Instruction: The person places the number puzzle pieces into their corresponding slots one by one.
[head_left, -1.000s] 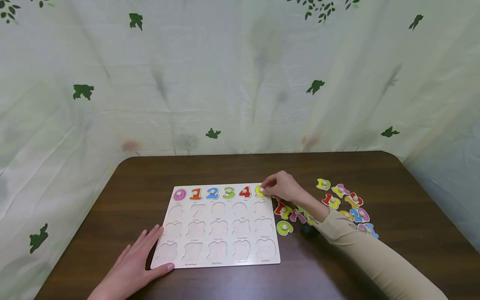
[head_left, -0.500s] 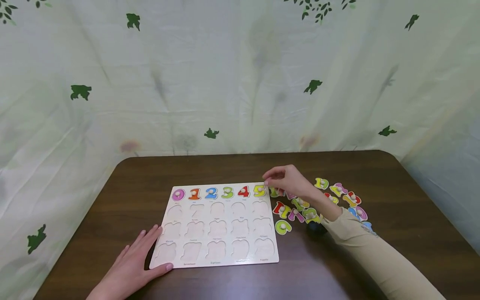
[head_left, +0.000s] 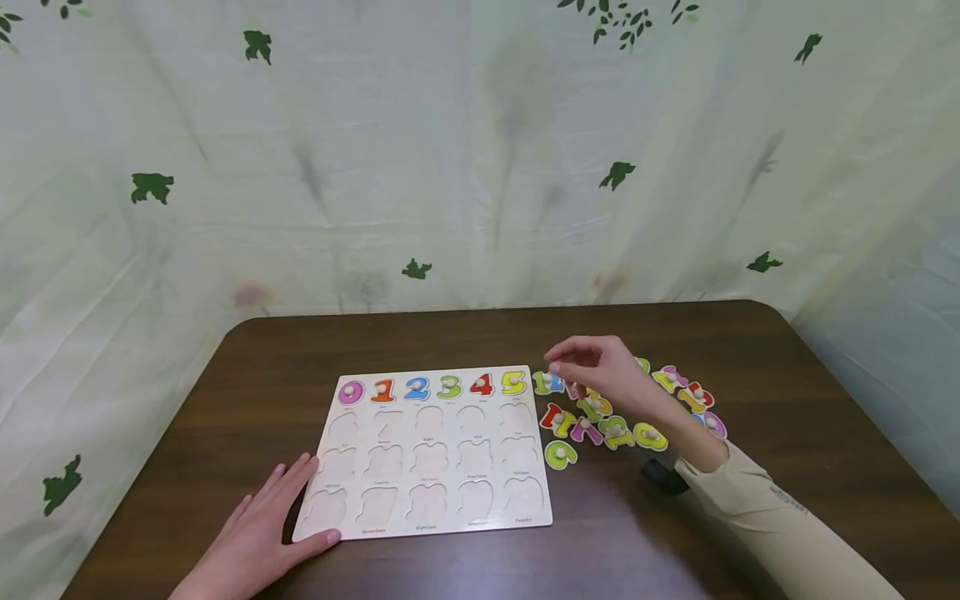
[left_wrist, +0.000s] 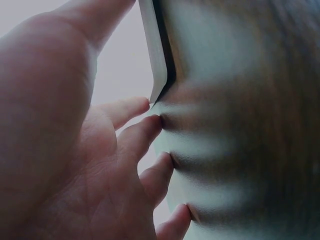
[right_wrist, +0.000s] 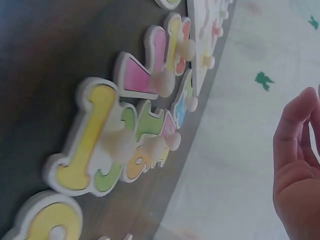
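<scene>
A white number-puzzle board (head_left: pixel 405 433) lies on the table, its top row filled with knobbed pieces 0 to 5, including a yellow 5 (head_left: pixel 513 383). My left hand (head_left: pixel 255 529) rests at the board's left edge, fingers spread and the thumb by the near-left corner. In the left wrist view, the fingertips (left_wrist: pixel 167 162) touch the tabletop. My right hand (head_left: pixel 611 371) hovers over loose number pieces beside the board, holding nothing, thumb and index finger apart. Under it lie a pink 7 (head_left: pixel 587 431) and a green 6 or 9 (head_left: pixel 561 455); the arm hides others.
Several more number pieces (head_left: pixel 697 397) lie to the right of the forearm. A small black object (head_left: pixel 663 477) shows under the right wrist. Behind the brown table (head_left: pixel 420 337) hangs a pale curtain (head_left: pixel 450 167) with green leaf shapes.
My right hand has let go of the yellow 5, which now sits in the top row, and has lifted and moved right over the loose pieces. My left hand stays at the board.
</scene>
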